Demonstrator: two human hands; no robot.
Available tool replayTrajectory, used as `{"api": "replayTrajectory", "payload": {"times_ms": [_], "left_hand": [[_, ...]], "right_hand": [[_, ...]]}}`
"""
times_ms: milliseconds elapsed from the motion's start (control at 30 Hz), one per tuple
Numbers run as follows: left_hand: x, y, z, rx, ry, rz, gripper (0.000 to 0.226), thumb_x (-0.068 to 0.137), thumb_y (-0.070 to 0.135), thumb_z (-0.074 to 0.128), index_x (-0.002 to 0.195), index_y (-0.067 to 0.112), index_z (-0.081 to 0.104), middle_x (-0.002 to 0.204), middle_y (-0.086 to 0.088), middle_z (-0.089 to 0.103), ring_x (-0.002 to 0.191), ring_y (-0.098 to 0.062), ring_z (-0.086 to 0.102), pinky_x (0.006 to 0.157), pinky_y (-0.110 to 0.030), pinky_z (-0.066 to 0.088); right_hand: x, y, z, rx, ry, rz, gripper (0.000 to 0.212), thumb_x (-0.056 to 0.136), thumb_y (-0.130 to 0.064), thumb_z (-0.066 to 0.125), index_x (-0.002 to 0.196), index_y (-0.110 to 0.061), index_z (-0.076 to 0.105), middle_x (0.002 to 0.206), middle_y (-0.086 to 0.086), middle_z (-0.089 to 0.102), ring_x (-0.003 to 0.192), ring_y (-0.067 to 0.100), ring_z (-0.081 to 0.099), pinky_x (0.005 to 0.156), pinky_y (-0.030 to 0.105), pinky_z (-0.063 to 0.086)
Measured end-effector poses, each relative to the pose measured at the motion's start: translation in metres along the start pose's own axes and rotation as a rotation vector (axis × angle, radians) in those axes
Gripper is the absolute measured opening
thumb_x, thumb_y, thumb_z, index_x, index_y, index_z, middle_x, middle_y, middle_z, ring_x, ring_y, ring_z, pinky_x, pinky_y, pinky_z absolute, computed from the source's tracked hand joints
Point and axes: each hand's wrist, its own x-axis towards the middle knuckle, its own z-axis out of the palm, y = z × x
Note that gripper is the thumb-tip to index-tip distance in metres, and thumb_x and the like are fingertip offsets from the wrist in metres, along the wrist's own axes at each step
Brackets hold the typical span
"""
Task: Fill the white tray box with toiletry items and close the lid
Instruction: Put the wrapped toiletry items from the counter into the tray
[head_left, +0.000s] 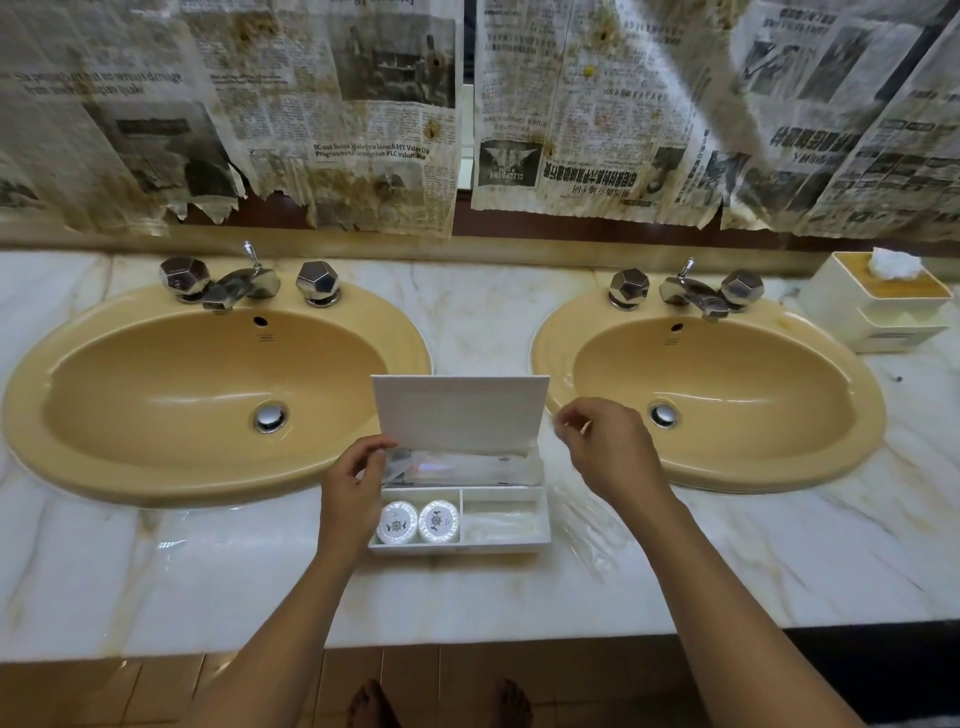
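A person stands barefoot at a marble vanity top (519, 597), packing the white tray box (460, 545) that sits between two yellow basins, close to the counter's front edge. The box lid (460, 413) stands propped up at the back of the box, which leaves every compartment reachable from above. The left hand (353, 493), at the box's left end, has thumb and fingers pinched on the end of a clear-wrapped item (457, 467) lying along the long rear compartment, apparently seating it lengthwise because no other slot would take it. The right hand (608, 447) hovers just right of the lid, fingers curled together; whether they grip anything cannot be told. Two round wrapped soaps (418, 521) sit side by side in the box's front-left compartment, and the front-right one holds something pale and indistinct. More clear wrappers appear to lie on the marble just right of the box. Left of the box is one basin (208, 395), right of it the other (711, 395), each with faceted chrome taps. A tissue holder (878, 301) stands far right of the box. Stained newspaper sheets (467, 104) cover the wall behind it.
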Motion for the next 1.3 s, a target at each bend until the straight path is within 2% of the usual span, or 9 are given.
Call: {"api": "replayTrajectory", "payload": {"times_ms": [167,400,500,600,733,867,1067,1167,1300], "left_hand": [[0.000,0.001,0.000,0.003,-0.002,0.005,0.032,0.095,0.004,0.050,0.088,0.029,0.069,0.083,0.024,0.067,0.077,0.001,0.058,0.067,-0.010,0.042],[-0.001,0.001,-0.001,0.001,0.001,0.016,0.032,0.095,0.003,0.050,0.088,0.028,0.069,0.088,0.025,0.068,0.083,0.002,0.060,0.071,-0.010,0.043],[0.000,0.002,-0.001,0.000,-0.001,0.013,0.032,0.095,0.003,0.049,0.088,0.028,0.069,0.089,0.026,0.068,0.084,0.003,0.060,0.071,-0.008,0.043],[0.000,0.001,-0.001,-0.009,0.001,0.003,0.033,0.095,0.003,0.050,0.088,0.030,0.068,0.087,0.026,0.068,0.081,0.003,0.059,0.070,-0.008,0.042],[0.000,0.002,0.000,-0.013,0.003,-0.001,0.035,0.095,0.002,0.050,0.087,0.031,0.068,0.087,0.025,0.068,0.080,0.003,0.059,0.069,-0.009,0.042],[0.000,0.002,0.000,-0.005,0.003,-0.002,0.035,0.095,0.003,0.049,0.086,0.032,0.068,0.088,0.026,0.068,0.082,0.002,0.060,0.071,-0.009,0.043],[-0.002,0.004,0.000,0.004,-0.003,0.006,0.036,0.094,0.002,0.049,0.087,0.031,0.068,0.087,0.026,0.068,0.079,0.003,0.059,0.069,-0.009,0.042],[-0.001,0.004,-0.001,0.009,-0.006,0.015,0.036,0.095,0.002,0.049,0.087,0.032,0.068,0.089,0.026,0.068,0.083,0.002,0.060,0.072,-0.009,0.043],[-0.001,0.002,-0.001,0.014,-0.012,0.017,0.036,0.095,0.003,0.049,0.088,0.033,0.067,0.087,0.025,0.068,0.080,-0.002,0.059,0.070,-0.010,0.043]], "right_hand": [[-0.019,-0.037,0.010,-0.098,-0.261,-0.173,0.012,0.086,-0.018,0.063,0.088,-0.023,0.074,0.085,-0.007,0.070,0.071,0.009,0.056,0.066,0.024,0.044],[-0.031,-0.024,0.061,-0.347,-0.484,-0.164,0.027,0.087,-0.008,0.055,0.101,-0.022,0.073,0.110,0.004,0.068,0.095,0.024,0.064,0.079,0.029,0.049],[-0.035,-0.021,0.071,-0.385,-0.466,-0.165,0.030,0.086,-0.004,0.053,0.102,-0.021,0.072,0.106,0.006,0.066,0.096,0.027,0.063,0.077,0.028,0.047],[-0.036,-0.019,0.076,-0.402,-0.445,-0.146,0.027,0.083,-0.004,0.051,0.076,-0.025,0.066,0.084,0.005,0.063,0.083,0.029,0.055,0.061,0.025,0.039],[-0.037,-0.013,0.079,-0.379,-0.415,-0.161,0.031,0.088,-0.017,0.051,0.113,-0.026,0.068,0.114,0.000,0.067,0.107,0.023,0.059,0.084,0.030,0.045],[-0.039,-0.019,0.067,-0.293,-0.355,-0.192,0.025,0.091,-0.025,0.052,0.107,-0.027,0.071,0.107,-0.006,0.071,0.100,0.017,0.062,0.082,0.028,0.047],[-0.025,-0.020,0.028,0.091,0.102,-0.103,0.013,0.085,-0.018,0.062,0.080,-0.021,0.074,0.072,-0.009,0.071,0.064,0.012,0.063,0.063,0.024,0.047],[-0.012,0.006,0.019,0.111,0.248,0.039,0.014,0.086,-0.013,0.060,0.086,-0.016,0.074,0.081,-0.002,0.071,0.073,0.018,0.064,0.066,0.026,0.046],[-0.001,0.059,0.027,-0.120,0.072,0.243,0.027,0.088,-0.013,0.055,0.112,-0.016,0.068,0.111,0.003,0.067,0.100,0.024,0.062,0.078,0.030,0.047]]}}
